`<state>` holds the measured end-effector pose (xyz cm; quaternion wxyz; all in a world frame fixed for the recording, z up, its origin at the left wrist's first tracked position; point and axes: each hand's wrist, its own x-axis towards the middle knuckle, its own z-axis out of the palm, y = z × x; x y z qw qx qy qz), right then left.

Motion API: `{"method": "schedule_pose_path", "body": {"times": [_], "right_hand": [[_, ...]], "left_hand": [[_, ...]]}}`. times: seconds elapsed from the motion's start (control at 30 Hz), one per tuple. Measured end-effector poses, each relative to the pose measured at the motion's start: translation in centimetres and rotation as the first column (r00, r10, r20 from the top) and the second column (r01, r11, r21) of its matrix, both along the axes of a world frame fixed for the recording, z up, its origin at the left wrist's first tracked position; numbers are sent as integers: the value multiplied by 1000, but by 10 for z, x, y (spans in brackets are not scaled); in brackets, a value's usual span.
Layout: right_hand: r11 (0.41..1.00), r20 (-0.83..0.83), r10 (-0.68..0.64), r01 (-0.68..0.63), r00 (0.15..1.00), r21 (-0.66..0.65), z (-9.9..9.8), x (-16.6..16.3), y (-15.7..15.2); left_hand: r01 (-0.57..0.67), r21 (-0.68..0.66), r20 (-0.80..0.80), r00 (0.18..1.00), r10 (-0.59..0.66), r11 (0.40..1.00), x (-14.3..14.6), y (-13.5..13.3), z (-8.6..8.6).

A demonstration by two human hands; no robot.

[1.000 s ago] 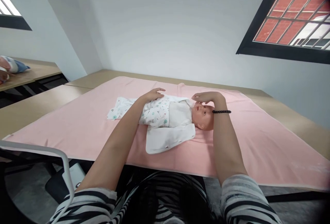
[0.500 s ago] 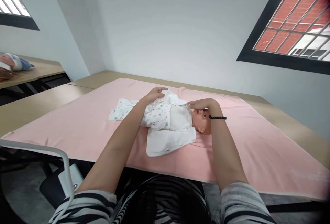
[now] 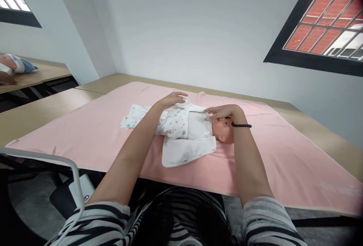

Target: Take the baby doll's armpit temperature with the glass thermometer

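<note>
A baby doll (image 3: 223, 132) lies on its back on a pink cloth (image 3: 93, 132), head to the right. Its white baby garment has a printed lower part (image 3: 173, 124) and a plain upper part; the near flap (image 3: 188, 151), with small snaps along its edge, is spread flat toward me. My left hand (image 3: 174, 99) pinches the far flap (image 3: 190, 105) at its left corner, slightly raised. At the doll's neck, the fingers of my right hand (image 3: 222, 112) grip the same flap's other end, and this hand and wrist partly cover the doll's face.
The pink cloth covers most of a wooden table (image 3: 314, 129) against the wall. Another doll in blue and white (image 3: 19, 64) lies on a table at far left, a blurred hand beside it. A curved white tube (image 3: 74, 170) rises at my lower left.
The far flap's raised left corner has come down and the flap looks more folded over toward the doll's chest. Both hands stay on it. The view has shifted slightly.
</note>
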<state>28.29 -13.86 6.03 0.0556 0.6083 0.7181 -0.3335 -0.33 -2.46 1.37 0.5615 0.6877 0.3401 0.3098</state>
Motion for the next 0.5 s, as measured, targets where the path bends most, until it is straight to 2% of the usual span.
{"method": "schedule_pose_path", "body": {"times": [0.13,0.23,0.3,0.37,0.43,0.5], "right_hand": [[999,-30,34,-33,999,25,4,-2,-4],[997,-96,66,-60,993,55,9,-5,-12],[996,-122,49,-40,991,76,11,-6,-16],[996,-117,5,6,993,91,11,-6,-17],[993,-92,-36,45,995,105,11,-7,-16],[990,-57,-55,62,997,129,10,-9,-13]], "left_hand": [[27,7,161,987,-27,1000,-5,2,10],[60,-30,140,989,-56,998,-9,0,16],[98,-66,-27,995,-100,993,-9,-5,20],[155,-58,-290,943,-165,986,-6,-11,24],[232,10,-535,823,-191,973,-1,-19,29],[326,94,-706,688,-168,941,4,-27,32]]}}
